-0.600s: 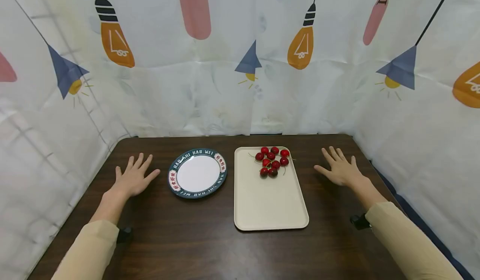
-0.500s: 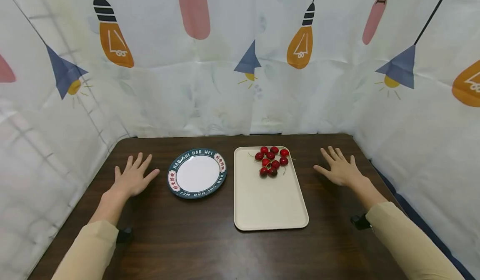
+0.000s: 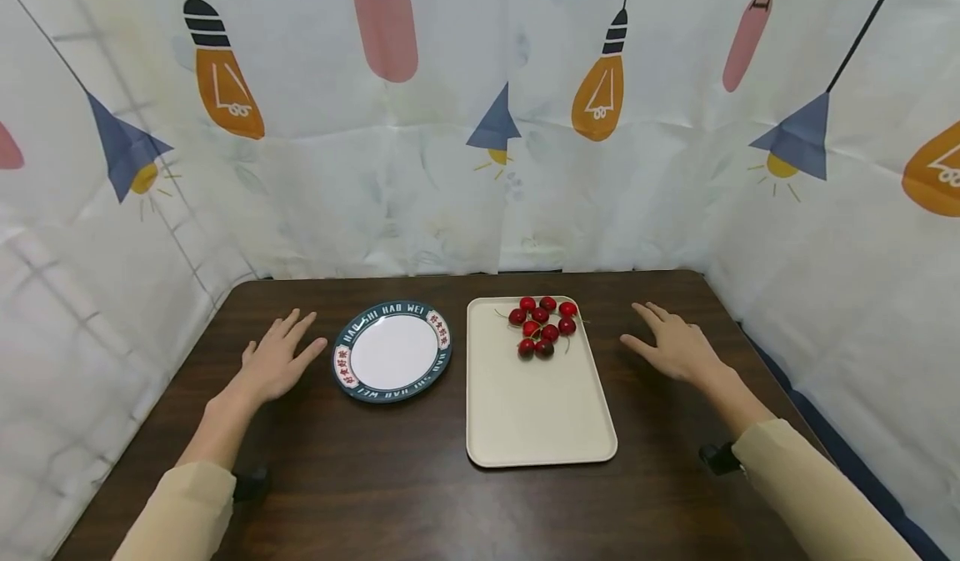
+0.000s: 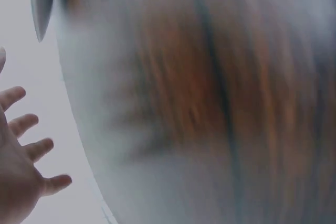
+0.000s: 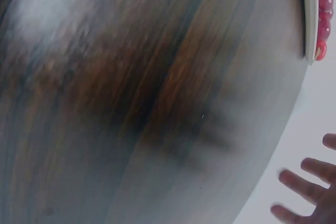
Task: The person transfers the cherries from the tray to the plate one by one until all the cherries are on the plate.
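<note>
A round plate point(image 3: 395, 353) with a dark blue lettered rim lies left of centre on the table, and its edge also shows at the top left of the left wrist view. To its right is a cream rectangular tray point(image 3: 542, 415), bearing a cluster of red cherries point(image 3: 540, 328) with stems at its far end. My left hand point(image 3: 270, 368) is left of the plate, fingers extended, holding nothing. On the tray's right side, my right hand point(image 3: 677, 351) also holds nothing, its fingers extended toward the back left. Both hands appear in part in their wrist views, apart from plate and tray.
The dark brown wooden table point(image 3: 375, 486) ends at a white curtain point(image 3: 420, 202) printed with lamps and bulbs, which hangs behind and along both sides. Wood shows between the plate and the tray. Dark devices sit under both wrists.
The left hand has turned and shifted slightly right, toward the plate. My right hand has tilted left toward the tray, its fingers closer together. Plate, tray and cherries keep their places on the table.
</note>
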Demonstrator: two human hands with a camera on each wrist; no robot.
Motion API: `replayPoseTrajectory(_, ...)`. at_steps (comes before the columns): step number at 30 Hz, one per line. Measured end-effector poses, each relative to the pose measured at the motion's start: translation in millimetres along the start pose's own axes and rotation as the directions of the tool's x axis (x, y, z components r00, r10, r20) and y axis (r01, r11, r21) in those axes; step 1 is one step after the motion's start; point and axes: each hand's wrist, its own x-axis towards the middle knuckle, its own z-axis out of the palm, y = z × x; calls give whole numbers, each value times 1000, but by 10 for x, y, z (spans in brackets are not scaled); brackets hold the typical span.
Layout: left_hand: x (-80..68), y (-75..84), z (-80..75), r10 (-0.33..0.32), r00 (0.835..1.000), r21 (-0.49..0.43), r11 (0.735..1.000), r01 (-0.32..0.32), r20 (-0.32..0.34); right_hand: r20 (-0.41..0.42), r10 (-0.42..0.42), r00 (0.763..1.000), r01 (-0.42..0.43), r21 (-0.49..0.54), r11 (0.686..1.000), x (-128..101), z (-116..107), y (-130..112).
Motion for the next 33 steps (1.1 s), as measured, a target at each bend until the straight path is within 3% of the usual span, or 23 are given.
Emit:
replayPoseTrajectory(7, -8, 127, 8, 19, 998, -241, 970, -33, -60, -64, -1, 998, 10, 139, 990, 25, 35, -139)
replayPoseTrajectory(17, -3, 220, 18, -83, 995, -447, 893, 51, -52, -112, -39, 993, 77, 360, 930, 119, 91, -260)
replayPoseTrajectory(20, 15, 218, 41, -105, 994, -512, 857, 68, -42, -122, -53, 991, 100, 421, 902, 161, 121, -301)
replayPoseTrajectory(26, 38, 224, 68, -179, 983, -639, 752, 162, 39, -92, -40, 995, 84, 538, 839, 248, 150, -414)
replayPoseTrajectory(30, 54, 227, 93, -218, 970, -686, 689, 233, 110, -60, -23, 998, 53, 567, 822, 300, 175, -483)
replayPoseTrajectory(33, 63, 222, 127, -234, 960, -698, 661, 274, 154, -38, -15, 999, 34, 571, 820, 346, 206, -521)
